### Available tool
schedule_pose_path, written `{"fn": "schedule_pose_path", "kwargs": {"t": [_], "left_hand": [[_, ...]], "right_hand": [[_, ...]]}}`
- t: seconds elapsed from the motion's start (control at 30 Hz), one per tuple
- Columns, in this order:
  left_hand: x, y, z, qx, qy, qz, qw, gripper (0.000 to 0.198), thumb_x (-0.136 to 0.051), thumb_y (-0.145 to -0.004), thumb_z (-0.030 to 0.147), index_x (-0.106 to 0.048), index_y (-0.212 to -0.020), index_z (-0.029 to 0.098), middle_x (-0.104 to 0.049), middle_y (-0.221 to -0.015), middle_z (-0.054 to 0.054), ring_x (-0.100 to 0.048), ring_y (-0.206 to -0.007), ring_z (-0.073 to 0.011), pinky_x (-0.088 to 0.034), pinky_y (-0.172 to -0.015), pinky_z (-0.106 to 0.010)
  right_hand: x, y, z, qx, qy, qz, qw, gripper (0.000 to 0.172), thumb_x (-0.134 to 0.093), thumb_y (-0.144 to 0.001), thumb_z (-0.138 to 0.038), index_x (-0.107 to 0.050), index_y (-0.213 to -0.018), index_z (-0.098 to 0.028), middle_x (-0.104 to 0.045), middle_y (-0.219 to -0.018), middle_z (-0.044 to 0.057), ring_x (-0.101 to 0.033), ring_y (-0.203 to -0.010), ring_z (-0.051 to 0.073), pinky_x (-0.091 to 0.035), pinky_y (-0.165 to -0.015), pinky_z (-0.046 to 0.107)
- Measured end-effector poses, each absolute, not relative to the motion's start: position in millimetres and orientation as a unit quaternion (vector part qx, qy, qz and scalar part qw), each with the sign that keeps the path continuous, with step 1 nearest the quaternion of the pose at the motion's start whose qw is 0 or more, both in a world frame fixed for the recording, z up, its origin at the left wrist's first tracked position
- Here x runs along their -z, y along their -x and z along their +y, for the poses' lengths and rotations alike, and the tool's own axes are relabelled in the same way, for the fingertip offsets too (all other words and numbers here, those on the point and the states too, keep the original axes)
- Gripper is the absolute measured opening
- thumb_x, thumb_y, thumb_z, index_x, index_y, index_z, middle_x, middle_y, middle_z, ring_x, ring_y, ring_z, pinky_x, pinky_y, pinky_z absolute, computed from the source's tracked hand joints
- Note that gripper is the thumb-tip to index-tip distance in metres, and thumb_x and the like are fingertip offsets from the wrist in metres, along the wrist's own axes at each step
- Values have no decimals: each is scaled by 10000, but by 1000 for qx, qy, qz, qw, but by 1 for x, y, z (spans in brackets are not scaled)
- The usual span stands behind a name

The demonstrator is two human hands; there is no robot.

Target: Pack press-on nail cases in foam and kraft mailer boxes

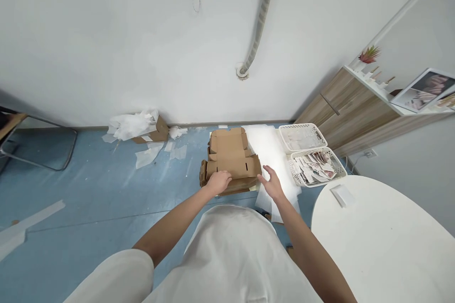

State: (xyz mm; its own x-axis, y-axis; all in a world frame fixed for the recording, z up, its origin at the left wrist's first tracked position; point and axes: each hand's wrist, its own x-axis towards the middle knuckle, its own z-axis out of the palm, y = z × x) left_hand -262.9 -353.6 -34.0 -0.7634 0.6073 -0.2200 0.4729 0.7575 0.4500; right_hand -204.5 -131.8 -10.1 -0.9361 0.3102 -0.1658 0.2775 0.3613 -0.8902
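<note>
A flat, unfolded brown cardboard box (pixel 231 147) lies on top of a stack of the same cardboard, directly in front of me. Its side flaps stick up a little, and a dark slot shows near the right of its closer panel. My left hand (pixel 219 182) is closed on the near left edge of this box, its fingertips over the cardboard. At the right near corner is my right hand (pixel 272 183), thumb and fingers spread apart. Its thumb is at the box's edge; whether it touches cannot be told. White foam sheets (pixel 272 151) lie right beside the stack.
Two white plastic baskets stand right: one holds clear bags (pixel 302 137), the other printed cards (pixel 316 166). A round white table (pixel 384 227) is at the near right, a wooden cabinet (pixel 355 99) behind it. Far left, an open carton (pixel 152 132) holds white wrapping on the blue floor.
</note>
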Motion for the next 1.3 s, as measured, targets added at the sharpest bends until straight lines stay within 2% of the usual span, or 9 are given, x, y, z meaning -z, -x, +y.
{"fn": "schedule_pose_path", "kwargs": {"t": [0.17,0.33,0.43,0.6,0.67,0.87,1.03,1.17,1.3], "left_hand": [[26,263,-352,-175,-288,927,165,288,-336,-843,238,-613,-793,177,-614,-842,-85,-577,-817,-215,-414,-703,-321],[11,260,-357,-184,-275,935,124,303,-300,-864,259,-593,-876,182,-607,-904,-79,-556,-867,-202,-392,-762,-326],[4,257,-362,-211,-289,931,70,334,-248,-885,266,-571,-911,187,-600,-925,-66,-543,-862,-181,-371,-792,-324],[4,244,-362,-244,-331,911,19,330,-235,-893,247,-557,-947,197,-600,-965,-55,-526,-893,-163,-325,-848,-331],[5,237,-359,-250,-353,901,24,323,-246,-891,242,-558,-965,203,-600,-992,-54,-521,-912,-161,-311,-866,-335],[7,224,-349,-260,-378,886,57,326,-258,-888,248,-565,-995,224,-603,-1020,-45,-520,-911,-160,-274,-909,-362],[6,219,-339,-263,-406,871,91,331,-264,-885,239,-567,-1018,246,-599,-1034,-45,-502,-943,-172,-240,-945,-387],[3,213,-332,-293,-397,866,84,303,-350,-857,347,-544,-1070,252,-547,-1146,-49,-444,-1062,-207,-180,-994,-416],[2,210,-334,-328,-292,897,40,508,-457,-766,498,-437,-1195,226,-386,-1312,-91,-309,-1202,-283,-135,-1015,-465]], "right_hand": [[4,192,-160,-272,-76,-958,-53,306,-440,-792,-300,-578,-1049,-209,-582,-1092,75,-496,-1043,211,-299,-948,387],[19,188,-176,-157,-130,-967,-156,433,-501,-766,-355,-503,-1161,-177,-523,-1207,117,-384,-1190,263,-131,-1016,485],[24,192,-173,-238,-58,-956,-164,563,-499,-748,-469,-447,-1221,-170,-496,-1240,128,-370,-1208,272,-145,-1021,493],[8,204,-167,-565,82,-821,-17,588,-327,-795,-576,-448,-1210,-176,-568,-1153,113,-535,-1049,245,-429,-863,393],[1,208,-164,-619,150,-770,12,613,-290,-800,-589,-444,-1209,-158,-607,-1077,115,-601,-925,240,-481,-775,379],[-5,202,-154,-512,204,-834,-20,826,-575,-659,-516,-260,-1331,-154,-577,-1129,117,-608,-906,247,-496,-722,343],[-4,193,-150,-479,239,-842,-64,452,-451,-743,-332,-475,-1183,-230,-648,-908,52,-625,-521,163,-507,-541,315],[-5,187,-139,-517,262,-814,-30,414,-406,-717,-239,-533,-1112,-224,-632,-892,43,-607,-526,139,-519,-471,289],[-12,177,-122,-518,278,-808,36,436,-416,-718,-267,-523,-1136,-203,-625,-891,42,-596,-635,145,-535,-490,274]]}}
